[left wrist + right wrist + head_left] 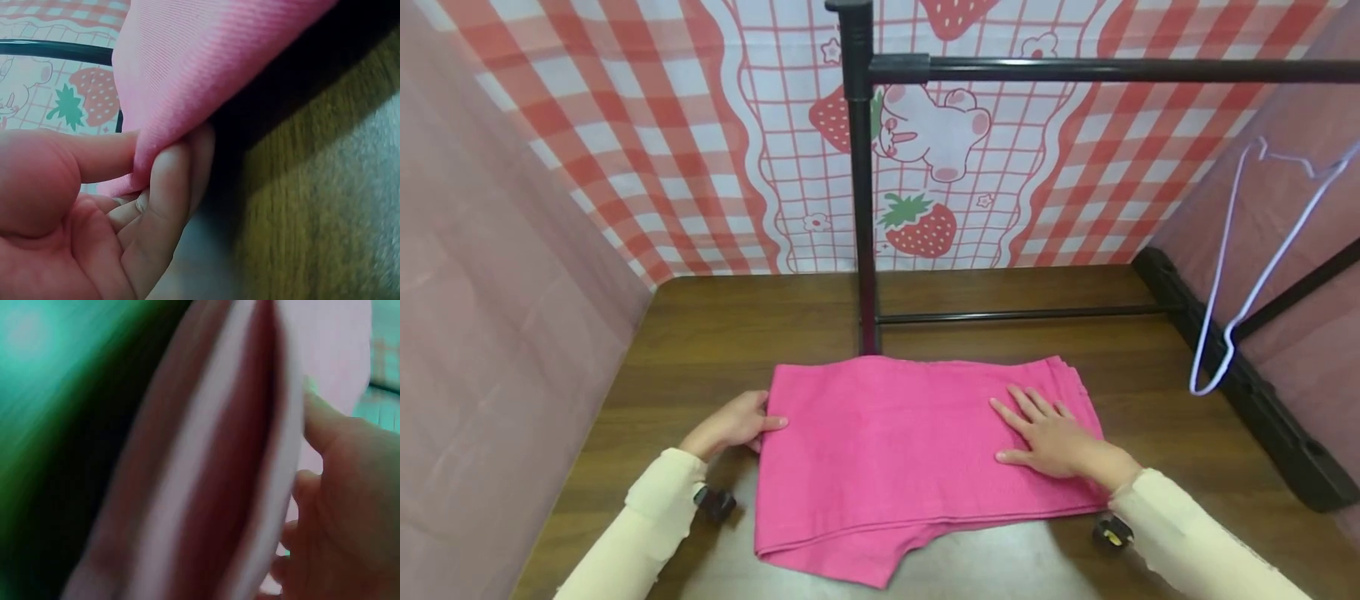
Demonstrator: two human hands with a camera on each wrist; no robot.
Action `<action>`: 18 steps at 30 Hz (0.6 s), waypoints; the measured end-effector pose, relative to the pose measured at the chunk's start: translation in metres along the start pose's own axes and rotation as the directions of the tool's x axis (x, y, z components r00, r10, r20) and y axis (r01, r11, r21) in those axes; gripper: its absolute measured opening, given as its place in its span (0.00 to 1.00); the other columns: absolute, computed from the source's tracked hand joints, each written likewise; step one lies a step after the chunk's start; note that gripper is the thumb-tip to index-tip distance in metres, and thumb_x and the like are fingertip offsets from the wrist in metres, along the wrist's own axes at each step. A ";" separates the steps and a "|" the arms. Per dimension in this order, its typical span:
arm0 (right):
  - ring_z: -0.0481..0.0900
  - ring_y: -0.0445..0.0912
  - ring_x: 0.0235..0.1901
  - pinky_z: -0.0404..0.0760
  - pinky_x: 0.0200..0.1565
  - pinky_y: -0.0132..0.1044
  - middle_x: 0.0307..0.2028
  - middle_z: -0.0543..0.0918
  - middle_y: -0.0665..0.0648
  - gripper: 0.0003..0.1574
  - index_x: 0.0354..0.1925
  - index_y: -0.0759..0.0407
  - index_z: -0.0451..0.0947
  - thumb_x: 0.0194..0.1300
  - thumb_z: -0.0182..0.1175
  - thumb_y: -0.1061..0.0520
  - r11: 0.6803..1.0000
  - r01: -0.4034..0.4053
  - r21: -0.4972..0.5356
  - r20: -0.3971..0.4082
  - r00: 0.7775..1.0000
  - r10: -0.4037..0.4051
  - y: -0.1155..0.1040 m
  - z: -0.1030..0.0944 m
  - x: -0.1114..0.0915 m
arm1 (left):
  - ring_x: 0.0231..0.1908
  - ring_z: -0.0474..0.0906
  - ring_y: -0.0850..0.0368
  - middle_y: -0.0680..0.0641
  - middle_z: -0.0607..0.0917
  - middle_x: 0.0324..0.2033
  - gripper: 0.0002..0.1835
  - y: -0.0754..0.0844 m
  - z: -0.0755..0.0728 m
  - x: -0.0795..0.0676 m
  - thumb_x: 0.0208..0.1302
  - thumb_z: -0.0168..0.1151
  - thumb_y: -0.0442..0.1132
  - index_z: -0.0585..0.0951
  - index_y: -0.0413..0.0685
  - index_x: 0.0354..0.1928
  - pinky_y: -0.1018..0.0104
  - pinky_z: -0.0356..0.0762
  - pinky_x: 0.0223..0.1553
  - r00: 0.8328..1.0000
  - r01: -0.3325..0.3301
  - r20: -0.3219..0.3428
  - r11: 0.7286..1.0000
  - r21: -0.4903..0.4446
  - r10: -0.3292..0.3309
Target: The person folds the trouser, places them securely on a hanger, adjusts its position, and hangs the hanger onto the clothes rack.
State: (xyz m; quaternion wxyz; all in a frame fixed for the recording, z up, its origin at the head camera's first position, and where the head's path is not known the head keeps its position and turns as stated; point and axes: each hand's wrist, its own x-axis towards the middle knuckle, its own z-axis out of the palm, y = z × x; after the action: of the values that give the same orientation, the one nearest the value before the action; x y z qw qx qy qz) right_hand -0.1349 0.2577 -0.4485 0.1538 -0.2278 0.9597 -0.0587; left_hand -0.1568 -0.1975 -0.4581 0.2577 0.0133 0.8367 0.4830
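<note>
pink folded cloth of ribbed knit fabric [910,458] lies flat on the dark brown wooden table [700,333], near the front edge and roughly centred, its long axis running left to right. the left hand [733,423] is at the cloth's left short edge; the left wrist view shows thumb and curled fingers [165,181] pinching that edge, lifted a little off the wood. the right hand [1052,433] rests palm down on the cloth's right part, fingers straight and slightly spread, pointing toward the back left. the right wrist view is too blurred to add detail. both hands touch the cloth, one at each end of its long axis, so the fabric stretches between them. a ragged lower layer pokes out toward the front edge. behind the cloth stands a black metal clothes rack [859,192], its upright post just past the cloth's back edge. a white wire hanger [1240,275] hangs at the table's right side, well apart from the hands. cream sleeves cover both forearms.
</note>
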 end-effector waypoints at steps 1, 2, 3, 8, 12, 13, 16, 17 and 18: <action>0.50 0.69 0.72 0.52 0.66 0.72 0.73 0.53 0.70 0.53 0.74 0.54 0.55 0.62 0.55 0.29 1.000 -0.029 0.008 -0.011 1.000 0.029 0.007 0.000 -0.004 | 0.20 0.79 0.61 0.44 0.81 0.26 0.16 0.000 0.000 0.000 0.67 0.59 0.33 0.70 0.26 0.49 0.63 0.83 0.23 1.000 0.004 -0.001 1.000 0.004 -0.004; 0.49 0.69 0.72 0.51 0.66 0.72 0.73 0.53 0.71 0.55 0.74 0.56 0.55 0.61 0.56 0.28 0.998 -0.053 0.018 -0.019 0.998 0.054 0.014 0.000 -0.008 | 0.20 0.79 0.61 0.44 0.81 0.26 0.16 -0.001 0.000 -0.001 0.67 0.59 0.33 0.70 0.27 0.49 0.63 0.83 0.23 1.000 0.008 -0.002 1.000 0.008 -0.008; 0.49 0.68 0.72 0.51 0.66 0.72 0.74 0.53 0.71 0.56 0.74 0.57 0.55 0.60 0.56 0.27 0.997 -0.075 0.024 -0.025 0.997 0.076 0.019 0.001 -0.011 | 0.20 0.79 0.61 0.45 0.81 0.26 0.16 -0.001 -0.001 -0.001 0.67 0.59 0.33 0.70 0.27 0.49 0.63 0.83 0.23 1.000 0.011 -0.003 1.000 0.009 -0.011; 0.47 0.67 0.73 0.52 0.64 0.75 0.74 0.49 0.71 0.59 0.74 0.61 0.53 0.60 0.55 0.27 0.989 -0.138 0.052 -0.038 0.989 0.140 0.032 0.001 -0.020 | 0.18 0.77 0.62 0.47 0.79 0.23 0.13 -0.001 0.000 -0.002 0.67 0.60 0.34 0.71 0.28 0.44 0.66 0.81 0.21 1.000 0.014 -0.020 1.000 0.004 -0.014; 0.45 0.71 0.71 0.58 0.60 0.76 0.74 0.45 0.74 0.64 0.74 0.64 0.51 0.57 0.59 0.27 0.973 -0.181 0.145 -0.025 0.982 0.186 0.033 0.000 -0.023 | 0.14 0.73 0.65 0.50 0.76 0.19 0.12 -0.005 0.006 -0.011 0.66 0.61 0.37 0.72 0.33 0.38 0.70 0.78 0.18 1.000 0.007 0.012 1.000 -0.002 -0.007; 0.46 0.74 0.70 0.59 0.59 0.76 0.73 0.43 0.76 0.66 0.74 0.65 0.49 0.55 0.60 0.26 0.961 -0.208 0.183 -0.010 0.977 0.213 0.034 -0.001 -0.025 | 0.13 0.73 0.65 0.51 0.76 0.19 0.12 -0.008 0.009 -0.015 0.66 0.62 0.38 0.73 0.34 0.38 0.71 0.78 0.17 0.999 0.007 0.038 1.000 -0.011 -0.006; 0.55 0.79 0.64 0.67 0.54 0.74 0.68 0.50 0.83 0.73 0.73 0.72 0.44 0.52 0.65 0.27 0.917 -0.300 0.262 0.021 0.952 0.306 0.041 -0.006 -0.032 | 0.13 0.75 0.65 0.50 0.81 0.19 0.15 -0.016 0.018 -0.031 0.64 0.63 0.41 0.76 0.33 0.39 0.71 0.79 0.17 0.989 0.021 0.151 0.997 -0.072 -0.010; 0.59 0.79 0.61 0.69 0.53 0.72 0.64 0.54 0.86 0.73 0.72 0.75 0.45 0.51 0.66 0.29 0.904 -0.324 0.280 0.018 0.943 0.332 0.045 -0.008 -0.035 | 0.13 0.76 0.65 0.48 0.83 0.20 0.15 -0.018 0.021 -0.037 0.64 0.64 0.42 0.77 0.33 0.39 0.70 0.79 0.17 0.981 0.028 0.193 0.995 -0.094 -0.009; 0.64 0.79 0.58 0.71 0.52 0.70 0.61 0.58 0.87 0.73 0.70 0.78 0.45 0.52 0.67 0.30 0.888 -0.347 0.302 0.026 0.934 0.356 0.048 -0.010 -0.038 | 0.13 0.77 0.65 0.46 0.85 0.20 0.16 -0.020 0.023 -0.043 0.64 0.64 0.42 0.78 0.32 0.38 0.70 0.79 0.17 0.973 0.039 0.230 0.993 -0.114 -0.012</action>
State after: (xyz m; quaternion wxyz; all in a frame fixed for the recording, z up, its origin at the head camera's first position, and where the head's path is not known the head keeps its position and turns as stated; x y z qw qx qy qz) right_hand -0.1260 0.3181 -0.4380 0.1806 -0.0235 0.9669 -0.1790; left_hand -0.1043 -0.2013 -0.4662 0.3587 0.0431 0.7718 0.5232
